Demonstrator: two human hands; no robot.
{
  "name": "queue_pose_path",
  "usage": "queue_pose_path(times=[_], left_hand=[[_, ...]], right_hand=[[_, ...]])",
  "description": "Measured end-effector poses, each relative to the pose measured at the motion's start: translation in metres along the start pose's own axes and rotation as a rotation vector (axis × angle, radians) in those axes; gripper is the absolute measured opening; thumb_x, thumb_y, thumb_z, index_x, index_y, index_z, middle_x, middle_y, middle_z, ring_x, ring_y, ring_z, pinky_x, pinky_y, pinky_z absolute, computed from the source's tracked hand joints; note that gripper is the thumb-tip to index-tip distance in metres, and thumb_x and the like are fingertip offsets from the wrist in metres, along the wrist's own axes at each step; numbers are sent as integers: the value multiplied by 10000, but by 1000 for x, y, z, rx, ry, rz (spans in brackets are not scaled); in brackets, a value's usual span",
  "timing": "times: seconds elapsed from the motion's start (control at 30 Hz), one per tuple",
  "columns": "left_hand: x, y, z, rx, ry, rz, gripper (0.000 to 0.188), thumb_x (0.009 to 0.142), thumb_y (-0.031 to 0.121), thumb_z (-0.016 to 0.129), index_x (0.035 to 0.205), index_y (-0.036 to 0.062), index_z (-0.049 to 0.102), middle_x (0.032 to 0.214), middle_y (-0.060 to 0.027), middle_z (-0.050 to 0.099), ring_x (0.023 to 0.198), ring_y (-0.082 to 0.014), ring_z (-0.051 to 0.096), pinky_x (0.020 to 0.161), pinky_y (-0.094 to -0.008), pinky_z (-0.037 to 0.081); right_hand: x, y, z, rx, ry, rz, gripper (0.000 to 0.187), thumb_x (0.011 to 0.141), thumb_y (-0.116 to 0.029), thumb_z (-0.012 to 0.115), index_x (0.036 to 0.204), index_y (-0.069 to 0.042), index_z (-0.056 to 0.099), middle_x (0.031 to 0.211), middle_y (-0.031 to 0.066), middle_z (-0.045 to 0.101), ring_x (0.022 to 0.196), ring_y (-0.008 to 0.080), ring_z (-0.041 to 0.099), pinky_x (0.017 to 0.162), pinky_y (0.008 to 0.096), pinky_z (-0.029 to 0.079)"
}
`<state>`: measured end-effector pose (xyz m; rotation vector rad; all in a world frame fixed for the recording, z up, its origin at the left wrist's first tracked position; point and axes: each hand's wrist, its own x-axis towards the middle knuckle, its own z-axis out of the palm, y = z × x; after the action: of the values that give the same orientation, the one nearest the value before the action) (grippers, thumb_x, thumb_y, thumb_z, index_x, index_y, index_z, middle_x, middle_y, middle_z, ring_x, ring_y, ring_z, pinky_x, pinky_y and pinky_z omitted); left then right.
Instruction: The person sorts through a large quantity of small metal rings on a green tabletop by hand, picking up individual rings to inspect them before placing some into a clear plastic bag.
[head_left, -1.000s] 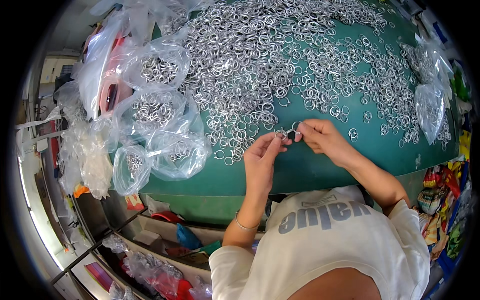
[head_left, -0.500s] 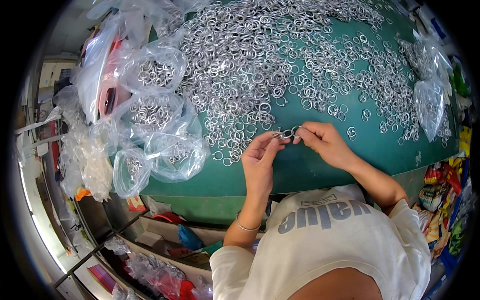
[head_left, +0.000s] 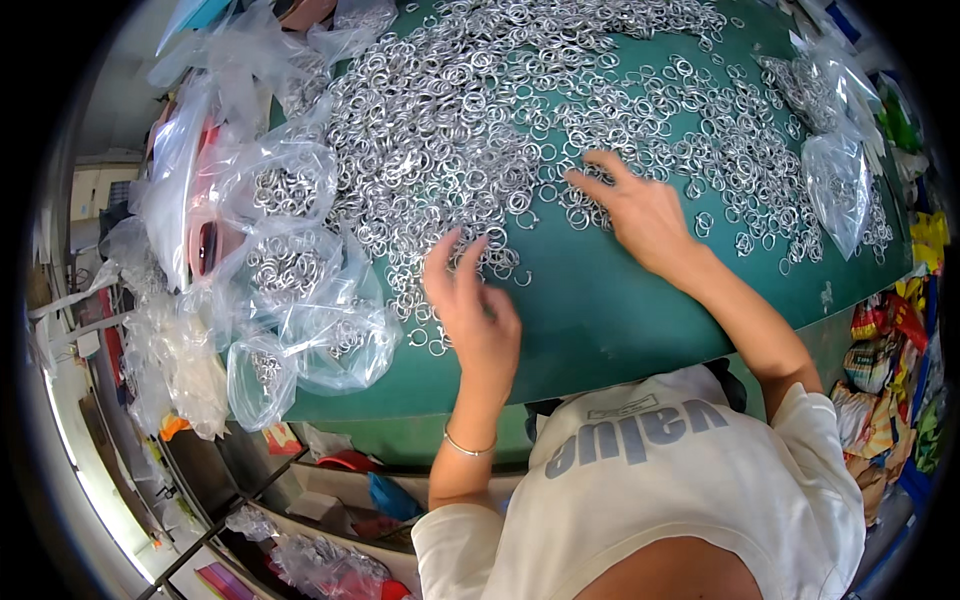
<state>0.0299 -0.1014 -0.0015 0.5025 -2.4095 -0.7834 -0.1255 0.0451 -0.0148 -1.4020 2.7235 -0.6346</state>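
Small silver metal rings lie heaped over the table in a wide, loose pile. At the pile's near left edge is my left hand, its fingers spread and somewhat blurred, with nothing visible in them. My right hand reaches in farther back and to the right. Two of its fingers stretch apart over a cluster of rings, and no ring shows in its grasp. Whether the fingertips of either hand touch the rings, I cannot tell.
Clear plastic bags holding rings crowd the table's left side. Another bag lies at the far right. The green tabletop shows bare near my body. Below it at left is a shelf with assorted items; colourful packets stand at right.
Half a second ago both hands were together, fingers pinching a few rings. Now they are apart and those rings are gone from them. The left moved left, the right moved farther back.
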Motion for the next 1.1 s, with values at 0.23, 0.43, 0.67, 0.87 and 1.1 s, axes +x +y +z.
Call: queue_pose_path(times=[0.23,0.43,0.67,0.87,1.1], left_hand=[[61,-9,39,451,-275,240,540,746,85,647,1247,81,445,1295,-177,405,1205,-392,357,975,-462,324],[47,-27,38,210,-282,166,337,699,52,665,1018,62,558,1182,-167,460,1052,-345,478,893,-427,381],[50,-31,22,146,-91,66,230,710,22,631,920,10,538,1071,-192,470,977,-354,481,843,-409,386],[45,-19,19,369,28,152,324,749,5,580,1070,20,544,1107,-186,486,1006,-342,482,858,-422,371],[45,14,71,17,-365,264,309,737,65,661,1026,16,566,1013,-149,536,932,-309,522,796,-389,416]], right_hand=[[-38,20,-2,-64,-101,-101,473,703,3,543,1138,-181,560,1268,69,458,635,242,634,498,358,497],[-40,41,-22,17,119,65,310,735,-15,561,1015,-134,624,1076,29,557,611,237,609,499,356,483],[19,-2,24,75,-53,-140,155,766,-100,614,921,-93,607,916,54,542,588,254,556,513,364,444],[5,28,-6,1257,-140,249,139,869,-146,538,907,-22,585,809,56,562,539,136,500,460,293,390],[-13,44,-31,1936,-140,727,176,900,-183,505,952,-19,542,753,57,542,456,69,393,349,194,277]])
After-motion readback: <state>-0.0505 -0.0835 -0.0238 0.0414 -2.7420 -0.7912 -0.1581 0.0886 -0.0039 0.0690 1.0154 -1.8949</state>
